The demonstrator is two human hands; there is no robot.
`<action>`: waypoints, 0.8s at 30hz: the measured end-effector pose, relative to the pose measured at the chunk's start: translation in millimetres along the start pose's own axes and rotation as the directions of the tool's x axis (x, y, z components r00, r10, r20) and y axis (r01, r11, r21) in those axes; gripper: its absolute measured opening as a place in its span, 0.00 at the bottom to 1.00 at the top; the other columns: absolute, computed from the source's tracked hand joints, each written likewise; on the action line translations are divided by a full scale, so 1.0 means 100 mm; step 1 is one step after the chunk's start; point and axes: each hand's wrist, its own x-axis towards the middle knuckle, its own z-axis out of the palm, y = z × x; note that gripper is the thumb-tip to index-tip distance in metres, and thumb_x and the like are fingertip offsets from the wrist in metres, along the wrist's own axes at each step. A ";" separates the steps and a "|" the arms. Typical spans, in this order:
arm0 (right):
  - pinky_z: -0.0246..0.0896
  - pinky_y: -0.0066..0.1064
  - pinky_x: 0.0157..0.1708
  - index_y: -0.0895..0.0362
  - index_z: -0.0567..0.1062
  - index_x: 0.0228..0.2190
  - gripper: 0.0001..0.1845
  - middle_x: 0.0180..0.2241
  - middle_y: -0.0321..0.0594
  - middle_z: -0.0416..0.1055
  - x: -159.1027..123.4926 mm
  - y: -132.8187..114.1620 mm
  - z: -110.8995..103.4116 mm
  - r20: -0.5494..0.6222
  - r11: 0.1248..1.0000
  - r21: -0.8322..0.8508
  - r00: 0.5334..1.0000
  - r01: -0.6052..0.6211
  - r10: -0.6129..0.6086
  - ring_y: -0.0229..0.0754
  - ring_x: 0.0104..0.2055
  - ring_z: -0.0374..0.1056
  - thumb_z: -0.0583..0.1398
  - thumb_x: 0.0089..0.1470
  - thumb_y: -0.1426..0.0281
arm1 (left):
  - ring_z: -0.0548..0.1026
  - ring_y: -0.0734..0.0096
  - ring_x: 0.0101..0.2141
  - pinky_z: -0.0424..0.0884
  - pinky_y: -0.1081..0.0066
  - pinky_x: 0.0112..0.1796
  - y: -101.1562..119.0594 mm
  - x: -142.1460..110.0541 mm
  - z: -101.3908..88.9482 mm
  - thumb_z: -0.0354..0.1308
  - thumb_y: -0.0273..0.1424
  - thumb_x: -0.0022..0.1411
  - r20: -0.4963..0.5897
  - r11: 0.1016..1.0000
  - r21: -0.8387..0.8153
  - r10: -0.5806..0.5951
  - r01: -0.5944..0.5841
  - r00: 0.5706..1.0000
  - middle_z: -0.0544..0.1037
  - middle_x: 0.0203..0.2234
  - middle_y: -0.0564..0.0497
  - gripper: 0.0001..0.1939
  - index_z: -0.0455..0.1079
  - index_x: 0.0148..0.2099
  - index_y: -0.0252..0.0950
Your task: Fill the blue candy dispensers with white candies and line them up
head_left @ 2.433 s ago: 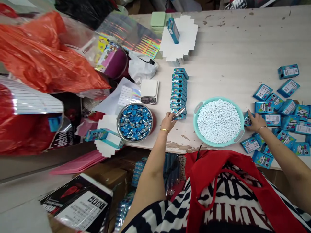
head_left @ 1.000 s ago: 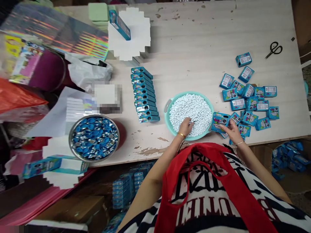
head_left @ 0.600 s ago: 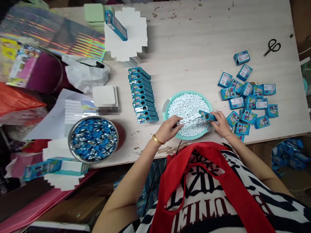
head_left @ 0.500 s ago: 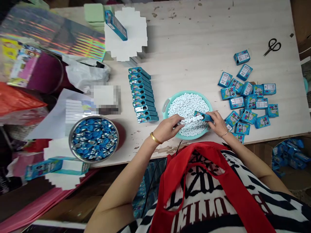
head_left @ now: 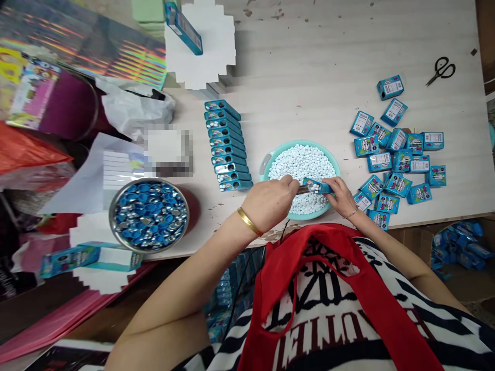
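My left hand (head_left: 273, 201) is closed around a small metal scoop (head_left: 302, 189), its far end bearing white pellets at the opening of a small blue box (head_left: 324, 189). My right hand (head_left: 342, 198) grips that box by its other end, tilted on its side. Both are above a turquoise basin (head_left: 266, 164) of small white candy-like pellets (head_left: 301, 159). To the left stands a row of blue boxes (head_left: 228, 147) with round holes in their ends; white pellets show in some. More blue boxes (head_left: 402, 159) lie scattered to the right.
A steel bowl (head_left: 111, 219) of blue and silver pieces stands at the table's front left. Behind it lie a pixelated pale device (head_left: 164, 149) and a white plastic bag (head_left: 135, 111). A blue box stands on stacked white card (head_left: 216, 41). Scissors (head_left: 441, 71) lie far right.
My right hand took a box from the scattered pile and brought it over the basin. My left hand dipped into the pellets, then brought the scoop to the box's opening.
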 end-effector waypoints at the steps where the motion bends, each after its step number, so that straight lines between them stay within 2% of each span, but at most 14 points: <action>1: 0.68 0.48 0.53 0.49 0.66 0.58 0.24 0.49 0.47 0.67 0.00 0.01 0.01 0.004 1.000 0.005 1.000 -0.004 0.004 0.52 0.53 0.66 0.56 0.61 0.72 | 0.75 0.51 0.40 0.70 0.55 0.42 -0.01 -0.03 0.01 0.51 0.38 0.68 -0.004 1.000 0.006 -0.005 0.005 1.000 0.68 0.36 0.45 0.11 0.70 0.45 0.38; 3: 0.68 0.48 0.53 0.48 0.66 0.58 0.24 0.49 0.46 0.67 0.00 0.03 0.01 0.001 1.000 0.016 1.000 -0.012 0.012 0.52 0.53 0.66 0.56 0.61 0.72 | 0.75 0.52 0.42 0.71 0.56 0.43 -0.12 -0.08 0.01 0.51 0.39 0.68 -0.020 1.000 0.006 -0.018 0.018 1.000 0.69 0.38 0.45 0.13 0.70 0.47 0.38; 6: 0.67 0.49 0.55 0.48 0.67 0.57 0.23 0.50 0.46 0.67 -0.02 0.07 -0.02 -0.034 0.999 0.030 0.999 -0.038 0.039 0.53 0.54 0.66 0.56 0.60 0.71 | 0.75 0.54 0.43 0.71 0.60 0.41 -0.47 -0.16 0.09 0.52 0.40 0.68 -0.059 0.998 -0.017 -0.066 0.065 0.996 0.71 0.41 0.46 0.15 0.69 0.52 0.41; 9: 0.67 0.50 0.54 0.48 0.68 0.56 0.22 0.49 0.46 0.67 -0.04 0.12 -0.10 -0.081 0.995 0.030 0.992 -0.094 0.096 0.53 0.53 0.67 0.57 0.60 0.69 | 0.75 0.57 0.39 0.70 0.63 0.36 -0.84 -0.18 0.36 0.54 0.36 0.66 0.010 0.990 0.000 -0.138 0.138 0.990 0.72 0.38 0.46 0.11 0.71 0.48 0.40; 11: 0.67 0.49 0.54 0.49 0.69 0.55 0.21 0.48 0.46 0.67 -0.06 0.14 -0.18 -0.114 0.992 0.022 0.986 -0.122 0.124 0.53 0.52 0.67 0.58 0.60 0.67 | 0.75 0.57 0.37 0.69 0.64 0.35 -0.94 -0.12 0.66 0.57 0.31 0.63 0.096 0.983 0.003 -0.184 0.185 0.978 0.73 0.36 0.46 0.06 0.71 0.42 0.39; 13: 0.67 0.48 0.53 0.50 0.69 0.54 0.20 0.47 0.46 0.68 -0.07 0.16 -0.26 -0.148 0.991 0.011 0.980 -0.135 0.135 0.53 0.52 0.67 0.58 0.60 0.66 | 0.74 0.56 0.38 0.69 0.64 0.36 -0.89 0.00 0.99 0.57 0.28 0.62 0.130 0.975 -0.045 -0.210 0.218 0.969 0.73 0.37 0.45 0.04 0.70 0.41 0.38; 15: 0.67 0.48 0.53 0.51 0.70 0.53 0.19 0.47 0.47 0.68 -0.08 0.17 -0.31 -0.176 0.989 -0.005 0.974 -0.146 0.143 0.53 0.52 0.67 0.58 0.60 0.66 | 0.74 0.56 0.41 0.70 0.63 0.38 -0.73 0.16 1.28 0.55 0.27 0.63 0.101 0.964 -0.132 -0.218 0.230 0.971 0.74 0.41 0.43 0.06 0.70 0.43 0.37; 18: 0.67 0.48 0.53 0.51 0.70 0.53 0.19 0.48 0.46 0.69 -0.09 0.17 -0.34 -0.201 0.983 -0.023 0.964 -0.185 0.176 0.53 0.51 0.67 0.58 0.59 0.66 | 0.73 0.56 0.44 0.70 0.62 0.43 -0.52 0.36 1.55 0.52 0.26 0.65 0.054 0.949 -0.228 -0.213 0.220 0.976 0.73 0.44 0.42 0.08 0.69 0.45 0.37; 21: 0.67 0.48 0.53 0.51 0.70 0.52 0.19 0.47 0.45 0.70 -0.09 0.17 -0.33 -0.231 0.976 -0.001 0.949 -0.219 0.213 0.53 0.51 0.67 0.60 0.59 0.64 | 0.73 0.59 0.44 0.70 0.63 0.46 -0.49 0.40 1.60 0.52 0.28 0.65 0.050 0.941 -0.284 -0.178 0.185 0.983 0.74 0.43 0.44 0.09 0.68 0.47 0.37; 24: 0.66 0.48 0.54 0.52 0.70 0.52 0.19 0.47 0.45 0.69 -0.09 0.17 -0.33 -0.237 0.975 0.009 0.947 -0.222 0.218 0.53 0.51 0.67 0.60 0.59 0.64 | 0.73 0.63 0.41 0.70 0.65 0.45 -0.56 0.31 1.44 0.53 0.33 0.67 0.026 0.910 -0.397 -0.116 0.117 0.993 0.74 0.42 0.45 0.10 0.67 0.49 0.37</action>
